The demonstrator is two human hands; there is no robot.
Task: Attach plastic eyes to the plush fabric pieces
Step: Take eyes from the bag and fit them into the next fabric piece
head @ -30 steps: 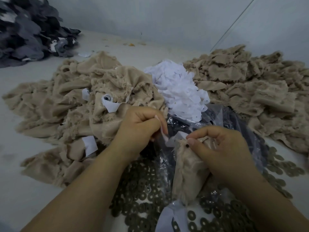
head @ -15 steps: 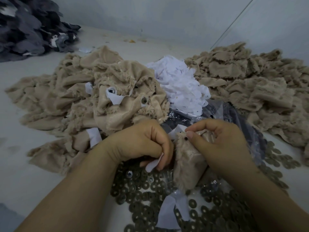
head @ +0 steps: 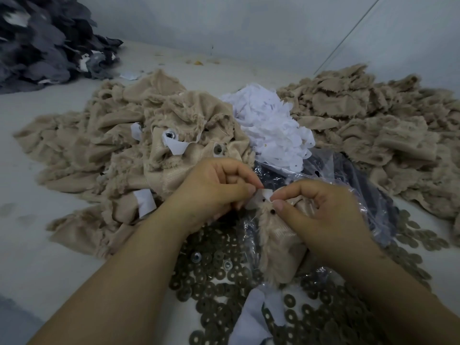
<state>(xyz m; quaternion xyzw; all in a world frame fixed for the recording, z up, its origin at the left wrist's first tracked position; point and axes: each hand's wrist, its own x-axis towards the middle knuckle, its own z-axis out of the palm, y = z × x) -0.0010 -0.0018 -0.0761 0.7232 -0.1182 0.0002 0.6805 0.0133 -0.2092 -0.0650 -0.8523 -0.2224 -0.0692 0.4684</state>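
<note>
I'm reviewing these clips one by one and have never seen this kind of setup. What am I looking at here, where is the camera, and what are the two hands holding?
There is no machine: a person works with bare hands, filmed by a wide-angle camera on their head looking down. The right hand grips a tan plush piece with a small dark stud showing. The left hand pinches a small white patch against its top edge. Beneath lie many dark washers and a clear plastic bag. Behind are a tan pile with eyes already fitted, a heap of white patches, more tan pieces at right, and grey fabric far left.
</note>
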